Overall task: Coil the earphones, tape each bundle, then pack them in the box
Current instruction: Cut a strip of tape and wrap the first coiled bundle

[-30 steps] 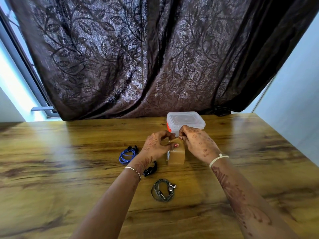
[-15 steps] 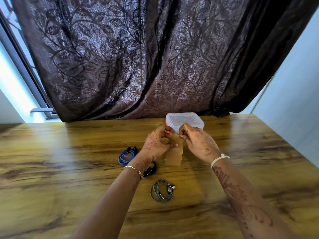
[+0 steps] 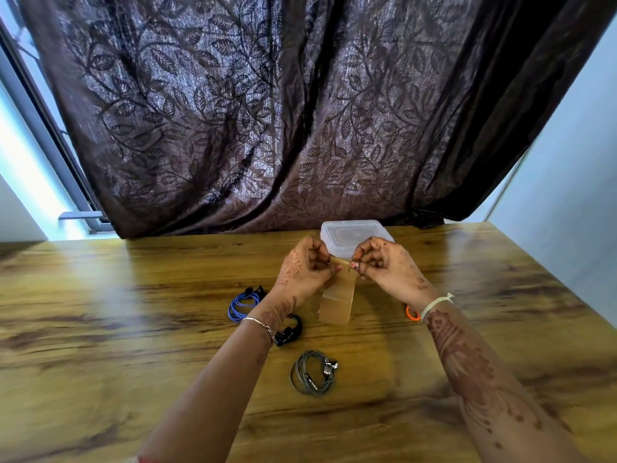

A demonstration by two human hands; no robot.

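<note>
While I pinch the top edge of the brown tape strip (image 3: 337, 300), my left hand (image 3: 305, 270) and right hand (image 3: 387, 267) each closed on a corner, it hangs loose above the table (image 3: 133, 329). I judge its free end could fold onto itself or catch the wood if I lower it carelessly. Blue earphones (image 3: 242, 304), black earphones (image 3: 288, 332) and grey earphones (image 3: 314, 372) lie coiled near my left wrist, and the lidded plastic box (image 3: 354, 233) sits behind my hands. My wrist half hides the black coil. An orange thing (image 3: 412, 314) by my right wrist is mostly hidden.
</note>
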